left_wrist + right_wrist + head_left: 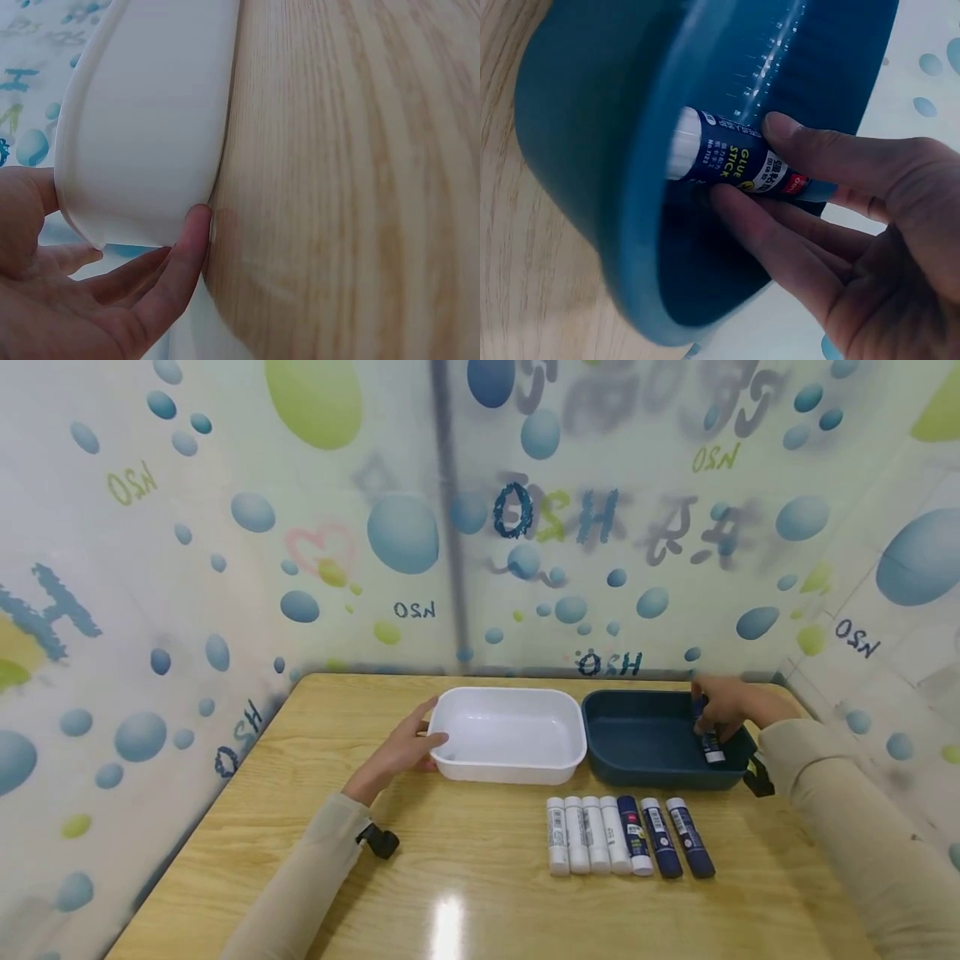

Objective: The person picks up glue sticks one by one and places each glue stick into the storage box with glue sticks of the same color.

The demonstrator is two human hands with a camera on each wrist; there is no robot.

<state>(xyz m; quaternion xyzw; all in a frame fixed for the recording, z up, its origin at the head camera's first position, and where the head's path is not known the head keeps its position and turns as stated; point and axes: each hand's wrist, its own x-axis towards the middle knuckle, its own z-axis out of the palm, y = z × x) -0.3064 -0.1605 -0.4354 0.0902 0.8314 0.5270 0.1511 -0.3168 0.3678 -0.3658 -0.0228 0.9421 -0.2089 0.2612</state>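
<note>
My left hand [405,743] grips the left end of a white plastic tray [506,772], thumb over the rim and fingers along the outer wall. In the left wrist view, the fingertips [196,225] reach the tray's lower edge beside the tabletop. Inside the right end of a dark blue tray [652,777], my right hand [723,703] pinches a navy glue stick [731,154] between thumb and fingers. Its white end points down toward the near wall, and "GLUE STICK" shows on its label in the right wrist view.
In front of the trays lies a row of glue sticks: several white ones [578,835] at the left, then navy ones [662,839] at the right. The wooden table [300,735] meets a patterned wall covering [337,635] at the back.
</note>
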